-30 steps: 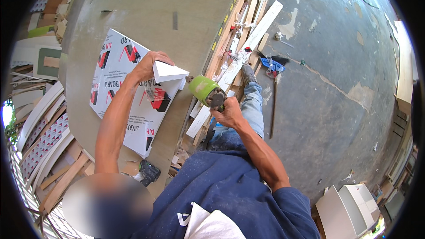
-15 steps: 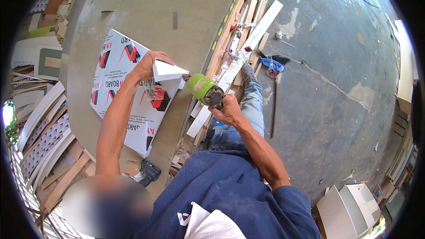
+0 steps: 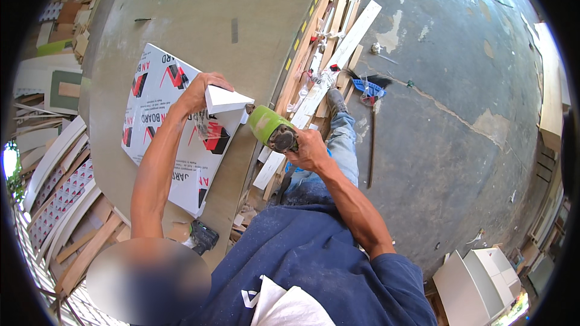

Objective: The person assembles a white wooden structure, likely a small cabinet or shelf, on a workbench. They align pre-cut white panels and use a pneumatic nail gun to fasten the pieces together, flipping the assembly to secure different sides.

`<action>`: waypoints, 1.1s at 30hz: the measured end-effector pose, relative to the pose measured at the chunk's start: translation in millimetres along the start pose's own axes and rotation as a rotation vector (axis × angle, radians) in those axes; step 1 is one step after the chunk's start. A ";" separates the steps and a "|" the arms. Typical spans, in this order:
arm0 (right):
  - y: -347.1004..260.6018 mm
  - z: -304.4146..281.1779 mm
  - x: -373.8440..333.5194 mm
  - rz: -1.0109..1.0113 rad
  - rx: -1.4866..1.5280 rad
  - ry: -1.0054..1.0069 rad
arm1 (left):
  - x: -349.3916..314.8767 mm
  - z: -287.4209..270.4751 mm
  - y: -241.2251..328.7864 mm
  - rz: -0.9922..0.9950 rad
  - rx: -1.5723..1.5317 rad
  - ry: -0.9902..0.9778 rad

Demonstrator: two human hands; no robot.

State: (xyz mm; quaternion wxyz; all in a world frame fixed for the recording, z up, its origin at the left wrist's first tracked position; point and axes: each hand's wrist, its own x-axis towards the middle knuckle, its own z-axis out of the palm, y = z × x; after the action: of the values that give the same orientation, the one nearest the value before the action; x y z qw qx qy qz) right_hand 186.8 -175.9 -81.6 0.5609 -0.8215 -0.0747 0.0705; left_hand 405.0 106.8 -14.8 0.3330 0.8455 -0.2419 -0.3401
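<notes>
My left hand [image 3: 203, 92] is closed over the edge of a white panel piece [image 3: 225, 99] that stands up at the far right corner of a larger white board. Printed film with red and black marks covers that board [image 3: 158, 93], which lies on the worktable. My right hand [image 3: 310, 151] grips a green nail gun [image 3: 269, 127] with a dark round end cap. Its narrow nose sits against or very close to the right end of the white piece; contact is hard to tell. My right fingers are partly hidden behind the tool.
A dark cordless tool [image 3: 204, 236] lies near the table's close edge. Long wood strips [image 3: 335, 63] are piled beside the table, next to my leg. On the concrete floor are a blue broom head [image 3: 370, 89] and a white cabinet [image 3: 477, 284]. Offcuts [image 3: 63, 187] are stacked at left.
The nail gun and my right hand have shifted slightly left, along with the white piece in the picture. My left hand keeps its hold; the whole view has moved a little.
</notes>
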 end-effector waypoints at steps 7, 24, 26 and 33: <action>-3.7 -11.1 -5.6 0.163 0.091 -0.024 | -1.3 -1.9 -7.0 0.032 -0.086 -0.035; -10.5 -138.3 130.4 0.335 0.631 0.280 | -128.6 153.0 45.0 -0.361 -0.079 1.718; -9.1 -144.5 171.9 0.404 0.622 0.240 | -157.0 202.6 47.8 -0.490 -0.123 1.813; 19.3 -147.0 312.1 0.459 0.619 -0.119 | -200.1 311.3 1.5 -1.155 -0.361 2.246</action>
State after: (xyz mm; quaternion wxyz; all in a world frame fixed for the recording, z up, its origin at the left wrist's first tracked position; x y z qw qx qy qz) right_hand 522.5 -253.7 -56.5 0.7466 -0.6032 0.1034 0.2608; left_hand 45.1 108.8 -101.1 0.2678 0.5922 0.6223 0.4362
